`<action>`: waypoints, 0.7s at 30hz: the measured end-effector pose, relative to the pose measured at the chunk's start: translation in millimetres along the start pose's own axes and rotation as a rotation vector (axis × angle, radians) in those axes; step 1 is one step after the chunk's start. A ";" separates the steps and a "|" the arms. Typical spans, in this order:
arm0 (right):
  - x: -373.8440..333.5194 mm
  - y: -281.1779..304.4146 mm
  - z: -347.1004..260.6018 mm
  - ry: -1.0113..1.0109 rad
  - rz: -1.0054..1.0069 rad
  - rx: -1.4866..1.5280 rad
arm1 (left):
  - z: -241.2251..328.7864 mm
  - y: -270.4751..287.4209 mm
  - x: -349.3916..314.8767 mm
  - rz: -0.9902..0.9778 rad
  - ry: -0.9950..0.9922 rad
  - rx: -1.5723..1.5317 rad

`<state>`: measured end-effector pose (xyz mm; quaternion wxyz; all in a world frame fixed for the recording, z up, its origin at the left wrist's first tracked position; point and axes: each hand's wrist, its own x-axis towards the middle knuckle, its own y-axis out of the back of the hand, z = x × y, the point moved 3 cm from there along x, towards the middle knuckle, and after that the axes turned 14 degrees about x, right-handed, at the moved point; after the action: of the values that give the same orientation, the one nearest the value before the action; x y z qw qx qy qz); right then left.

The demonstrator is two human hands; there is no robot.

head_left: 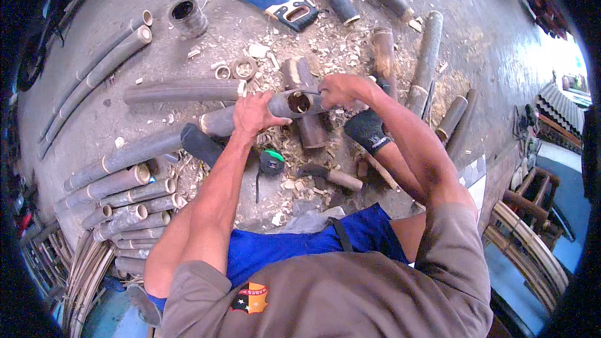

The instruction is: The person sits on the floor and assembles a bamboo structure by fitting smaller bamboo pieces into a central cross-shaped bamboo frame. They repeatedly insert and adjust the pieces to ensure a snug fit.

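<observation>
A long grey bamboo pole [144, 149] lies slantwise before me, with a dark round opening [300, 102] near its right part. My left hand [252, 114] grips the pole just left of that opening, thumb stretched toward it. On the opening's right side, my right hand [341, 91] is closed; a thin dark edge shows at its fingers, but what it holds is hard to make out. Beneath the pole, a thick brown bamboo piece [312, 133] lies crosswise. Closer to me are a black and green tape measure [272, 162] and a blade with a pale wooden handle [344, 179].
Wood chips [260, 51] litter the floor around the work. A handsaw [266, 4] and a dark-mouthed pot [188, 17] are at the far side. Cut bamboo lengths [128, 183] are stacked at left; more poles [427, 56] lie at right. My feet flank the work.
</observation>
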<state>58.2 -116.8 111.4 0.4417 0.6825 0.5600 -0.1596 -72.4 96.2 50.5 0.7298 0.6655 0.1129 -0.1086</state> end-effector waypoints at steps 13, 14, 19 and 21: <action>16.3 -157.6 38.0 0.107 0.311 0.909 | 6.0 9.4 2.6 0.033 0.005 0.027; 15.6 -163.9 19.7 0.070 0.308 1.060 | 2.6 7.3 -1.1 0.016 0.013 0.031; 24.7 -165.0 -65.3 -0.025 0.492 1.892 | -9.8 -14.9 0.1 0.127 -0.014 0.026; 61.1 -152.9 -84.8 -0.055 0.454 2.409 | -17.1 -37.8 0.8 0.164 -0.018 0.016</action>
<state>-84.0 -15.1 50.5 -0.4420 0.7333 -0.0866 -0.5093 -83.6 109.8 13.0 0.7319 0.6773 0.0507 -0.0553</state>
